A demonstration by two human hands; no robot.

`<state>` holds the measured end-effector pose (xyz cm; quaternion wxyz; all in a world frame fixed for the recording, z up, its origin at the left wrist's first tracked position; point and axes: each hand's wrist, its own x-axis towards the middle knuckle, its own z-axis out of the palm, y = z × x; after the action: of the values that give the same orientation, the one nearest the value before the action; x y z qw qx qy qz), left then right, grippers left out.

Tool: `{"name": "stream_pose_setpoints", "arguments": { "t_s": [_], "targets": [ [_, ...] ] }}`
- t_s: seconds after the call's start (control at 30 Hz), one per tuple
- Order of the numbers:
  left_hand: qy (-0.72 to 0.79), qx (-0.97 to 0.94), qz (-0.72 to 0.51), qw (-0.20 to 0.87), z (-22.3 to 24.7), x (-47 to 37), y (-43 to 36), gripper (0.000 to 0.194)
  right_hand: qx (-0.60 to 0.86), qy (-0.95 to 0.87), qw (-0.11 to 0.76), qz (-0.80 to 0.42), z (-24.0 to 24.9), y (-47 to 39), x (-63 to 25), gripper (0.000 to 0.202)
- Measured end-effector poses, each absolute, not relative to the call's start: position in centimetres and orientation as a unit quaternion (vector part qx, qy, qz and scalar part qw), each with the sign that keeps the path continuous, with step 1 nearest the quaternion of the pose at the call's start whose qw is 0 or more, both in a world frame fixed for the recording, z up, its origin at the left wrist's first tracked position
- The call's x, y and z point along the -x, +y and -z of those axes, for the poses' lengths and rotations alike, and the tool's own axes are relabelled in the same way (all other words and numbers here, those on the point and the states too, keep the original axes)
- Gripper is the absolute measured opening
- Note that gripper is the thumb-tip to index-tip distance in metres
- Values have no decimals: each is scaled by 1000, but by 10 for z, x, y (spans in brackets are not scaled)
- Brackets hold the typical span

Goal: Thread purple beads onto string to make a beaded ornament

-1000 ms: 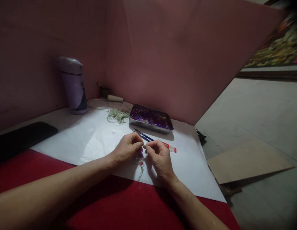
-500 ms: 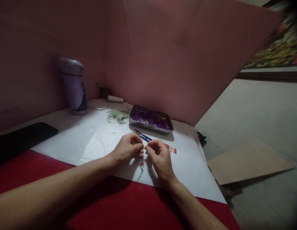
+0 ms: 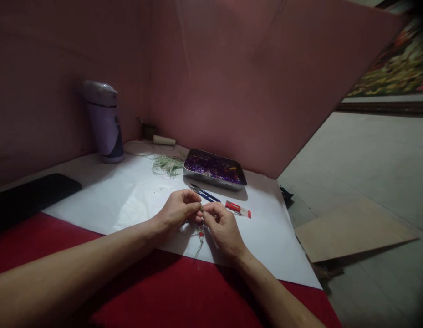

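Note:
Over the white paper [image 3: 266,246], my left hand [image 3: 180,208] and my right hand [image 3: 225,228] meet with their fingertips almost touching. Both are closed in a pinch on a small beaded string piece [image 3: 201,234]. A red bead shows in its lower part, and pale thread ends dangle towards the red cloth. A tiny dark, yellowish bit is visible between the fingertips; its kind is too small to tell. Just beyond my hands lie blue thread snips [image 3: 206,195] and a red-and-clear needle pack [image 3: 237,209].
A metal tray [image 3: 216,183] of purple beads stands behind the snips, with a tangle of pale green thread [image 3: 167,166] to its left. Farther back are a purple tumbler [image 3: 104,123] and a cone-shaped spool [image 3: 164,140]. A black flat object [image 3: 40,193] lies left. Pink boards rise behind.
My right hand has shifted slightly left and closer to my left fingertips, uncovering more of the red needle pack. The beaded piece still hangs below the fingers.

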<state>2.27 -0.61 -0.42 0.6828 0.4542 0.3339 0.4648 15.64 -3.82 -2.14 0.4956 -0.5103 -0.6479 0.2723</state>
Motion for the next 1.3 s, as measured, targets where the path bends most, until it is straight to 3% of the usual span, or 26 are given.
{"name": "stream_pose_setpoints", "arguments": {
  "t_s": [0.8, 1.3],
  "targets": [
    [365, -512, -453, 632, 3, -23, -7, 15, 519, -586, 518, -345, 23, -39, -155, 14],
    [365, -540, -433, 622, 6, -21, -3, 15, 541, -592, 515, -302, 21, -42, -154, 9]
  ]
}}
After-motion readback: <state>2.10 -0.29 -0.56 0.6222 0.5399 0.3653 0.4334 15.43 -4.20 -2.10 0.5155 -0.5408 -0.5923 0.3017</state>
